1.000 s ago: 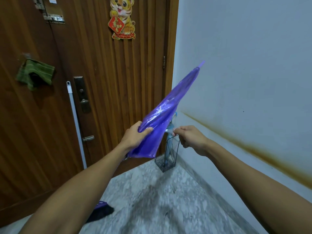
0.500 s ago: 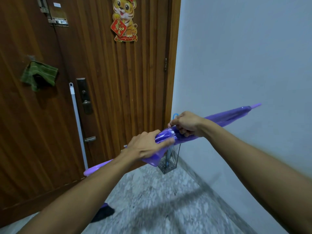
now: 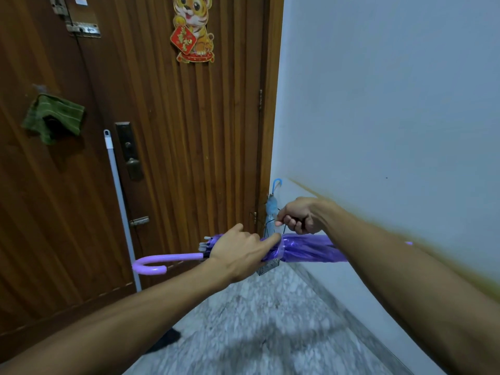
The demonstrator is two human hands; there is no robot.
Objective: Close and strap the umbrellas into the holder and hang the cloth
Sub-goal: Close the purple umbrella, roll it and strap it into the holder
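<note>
Since the earlier frame we have brought the purple umbrella (image 3: 305,249) down from a slanted line to an almost level one, and the right hand (image 3: 300,215) has lifted off the canopy to sit just above it.

Going from left to right, we first see the green cloth (image 3: 54,119), ribbed and crumpled, hanging on the dark wooden door (image 3: 167,136). Beside it a thin white pole (image 3: 119,196) leans against the door, next to the metal lock plate (image 3: 129,150). Higher up a paper tiger decoration (image 3: 193,28) is stuck on the grooved panel.

The glossy lilac hook handle (image 3: 159,262) of the umbrella points to the left. Our left hand (image 3: 239,253) wraps around the folded canopy near the white rib tips, with the index finger stretched along the shiny, wrinkled plastic. The canopy is rolled into a narrow cone that continues to the right behind the right forearm.

The right hand is curled and seems to pinch something small and pale, perhaps the strap; we cannot tell for sure.

Behind the hands, in the corner, stands the wire holder (image 3: 266,267), with a closed light blue umbrella (image 3: 271,207) upright in it. The floor (image 3: 270,334) is grey speckled stone, and the wall (image 3: 392,104) is smooth and pale.
</note>
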